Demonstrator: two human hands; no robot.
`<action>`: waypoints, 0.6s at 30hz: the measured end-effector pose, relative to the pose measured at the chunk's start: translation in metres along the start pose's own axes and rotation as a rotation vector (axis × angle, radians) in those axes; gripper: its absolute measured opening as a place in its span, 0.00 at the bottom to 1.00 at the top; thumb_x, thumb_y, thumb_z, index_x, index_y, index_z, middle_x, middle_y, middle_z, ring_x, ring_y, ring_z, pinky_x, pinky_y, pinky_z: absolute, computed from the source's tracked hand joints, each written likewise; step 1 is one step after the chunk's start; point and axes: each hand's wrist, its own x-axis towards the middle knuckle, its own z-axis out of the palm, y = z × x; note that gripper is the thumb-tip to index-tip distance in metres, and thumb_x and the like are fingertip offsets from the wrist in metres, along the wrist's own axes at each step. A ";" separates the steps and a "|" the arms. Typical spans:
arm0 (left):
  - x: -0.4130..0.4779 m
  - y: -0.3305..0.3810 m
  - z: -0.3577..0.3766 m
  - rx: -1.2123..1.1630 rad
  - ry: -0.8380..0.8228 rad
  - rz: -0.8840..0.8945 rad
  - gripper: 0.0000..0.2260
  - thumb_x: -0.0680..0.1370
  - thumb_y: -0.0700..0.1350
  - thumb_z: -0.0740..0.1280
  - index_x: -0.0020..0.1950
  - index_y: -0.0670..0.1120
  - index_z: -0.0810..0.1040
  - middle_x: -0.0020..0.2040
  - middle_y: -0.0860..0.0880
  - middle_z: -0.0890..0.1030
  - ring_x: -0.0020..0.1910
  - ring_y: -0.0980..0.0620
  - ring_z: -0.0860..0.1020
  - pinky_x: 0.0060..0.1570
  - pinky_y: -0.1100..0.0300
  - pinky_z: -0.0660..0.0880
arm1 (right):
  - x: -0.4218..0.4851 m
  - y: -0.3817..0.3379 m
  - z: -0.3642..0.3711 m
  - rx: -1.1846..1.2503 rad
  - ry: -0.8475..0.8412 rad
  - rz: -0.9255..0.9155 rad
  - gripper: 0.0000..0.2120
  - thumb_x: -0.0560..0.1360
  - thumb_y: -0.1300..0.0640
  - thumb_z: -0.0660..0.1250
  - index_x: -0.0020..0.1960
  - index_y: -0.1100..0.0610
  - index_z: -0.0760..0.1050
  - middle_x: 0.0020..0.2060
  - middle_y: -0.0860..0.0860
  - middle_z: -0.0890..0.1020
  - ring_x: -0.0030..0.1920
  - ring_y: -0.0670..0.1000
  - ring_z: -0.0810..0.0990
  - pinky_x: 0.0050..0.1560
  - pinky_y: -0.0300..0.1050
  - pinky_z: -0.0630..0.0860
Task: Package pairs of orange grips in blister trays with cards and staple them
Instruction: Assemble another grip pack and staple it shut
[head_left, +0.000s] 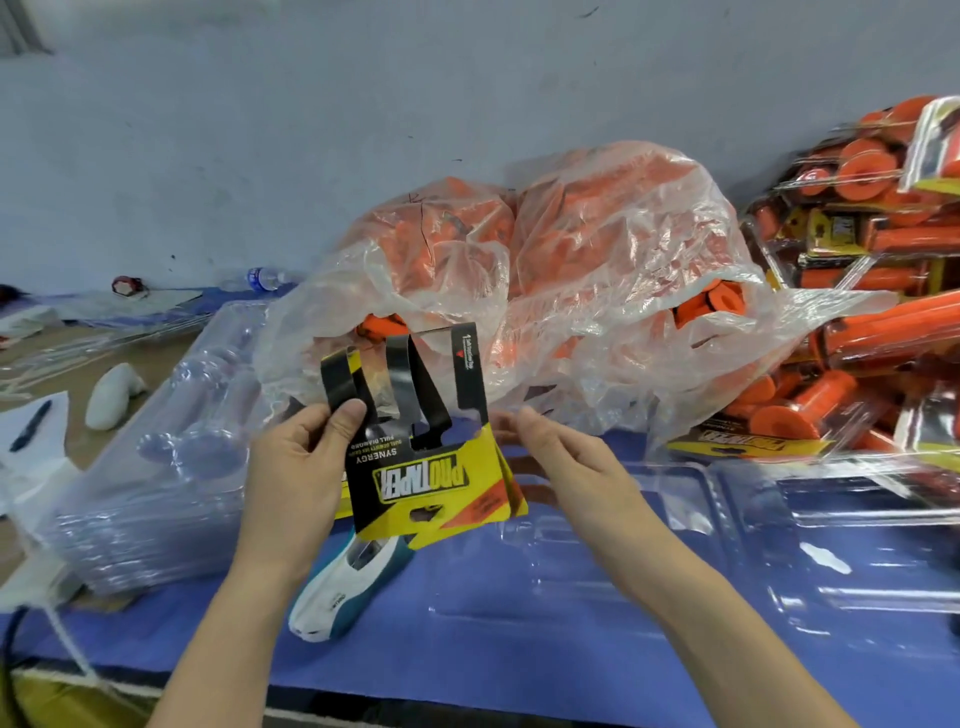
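Yellow-black card (426, 470) held upside down above desk (467, 670); more cards behind it. Left hand (298, 467) pinches card's left black strip, thumb on front. Right hand (563, 457) at card's right edge, fingers behind it, thumb straight; cannot tell if it grips. Stapler (345, 590) lies just below card. Open tray (675, 551) right of card, on desk. Tray stack (150, 467) left of card. Bag (597, 244) with orange grips (709, 304) behind card. Finished packs (862, 322) far right of card.
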 end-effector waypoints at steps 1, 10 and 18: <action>0.000 -0.001 -0.002 -0.005 -0.003 -0.007 0.12 0.80 0.50 0.66 0.41 0.47 0.82 0.26 0.57 0.75 0.25 0.63 0.66 0.25 0.69 0.64 | 0.002 0.001 0.002 0.010 -0.011 0.007 0.15 0.77 0.39 0.59 0.53 0.40 0.82 0.50 0.52 0.85 0.52 0.56 0.83 0.55 0.53 0.80; 0.001 -0.003 -0.021 0.030 -0.027 -0.069 0.10 0.80 0.53 0.66 0.47 0.49 0.82 0.30 0.57 0.79 0.29 0.54 0.75 0.40 0.41 0.78 | 0.008 0.007 0.016 -0.022 -0.023 0.019 0.11 0.80 0.46 0.62 0.54 0.47 0.82 0.48 0.50 0.85 0.52 0.52 0.83 0.59 0.49 0.78; 0.008 0.005 -0.029 -0.094 0.143 -0.208 0.12 0.80 0.55 0.65 0.42 0.51 0.81 0.35 0.51 0.84 0.31 0.55 0.81 0.27 0.61 0.75 | 0.005 0.004 0.013 -0.087 0.166 -0.018 0.14 0.81 0.51 0.61 0.41 0.55 0.78 0.29 0.49 0.77 0.29 0.47 0.77 0.28 0.35 0.71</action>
